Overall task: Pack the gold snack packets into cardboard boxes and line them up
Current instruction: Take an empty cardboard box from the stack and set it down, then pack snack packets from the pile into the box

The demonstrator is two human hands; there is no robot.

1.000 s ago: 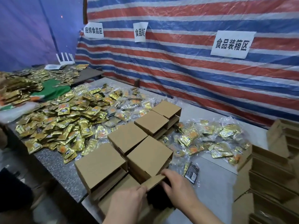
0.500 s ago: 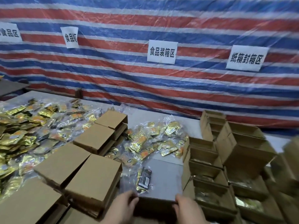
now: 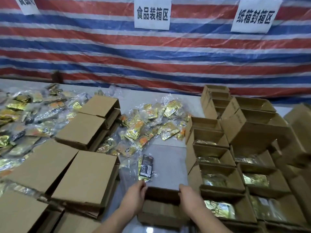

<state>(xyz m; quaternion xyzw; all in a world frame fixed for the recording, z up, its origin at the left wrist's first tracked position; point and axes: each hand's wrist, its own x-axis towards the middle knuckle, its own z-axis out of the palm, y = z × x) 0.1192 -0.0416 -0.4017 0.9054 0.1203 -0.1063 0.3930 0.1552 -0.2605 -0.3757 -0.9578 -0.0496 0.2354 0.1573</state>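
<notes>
A: Holding the cardboard box (image 3: 161, 211) from both sides, are they?

B: Yes. The left hand (image 3: 134, 197) grips its left wall and the right hand (image 3: 190, 197) grips its right wall, fingers curled over the far top corners. Both forearms come in from the bottom edge and angle toward each other, wrists fairly straight, backs of the hands facing up.

A: Where does that box sit?

B: At the near edge of the grey table (image 3: 166, 158), just left of the rows of open packed boxes (image 3: 217, 175). Its open side faces up and its inside is dark; I cannot tell what it holds. Its long axis looks to run left to right between the hands, with a flap folded toward the person.

A: And the packed boxes?

B: Lined up in columns running away from the person, mouths up, gold foil showing inside several.

A: The packets?

B: A loose pile of gold snack packets (image 3: 151, 125) in clear wrap lies mid-table, beyond the held box. A single dark-faced packet (image 3: 146, 167) lies nearest the hands, long axis pointing roughly away from the person, just beyond the left fingertips. More packets (image 3: 21, 115) spread across the far left.

A: Anything else?

B: Closed boxes (image 3: 84, 174) sit on the left, plain faces up. A striped tarp (image 3: 151, 52) hangs behind, bearing white paper signs (image 3: 152, 14).
</notes>
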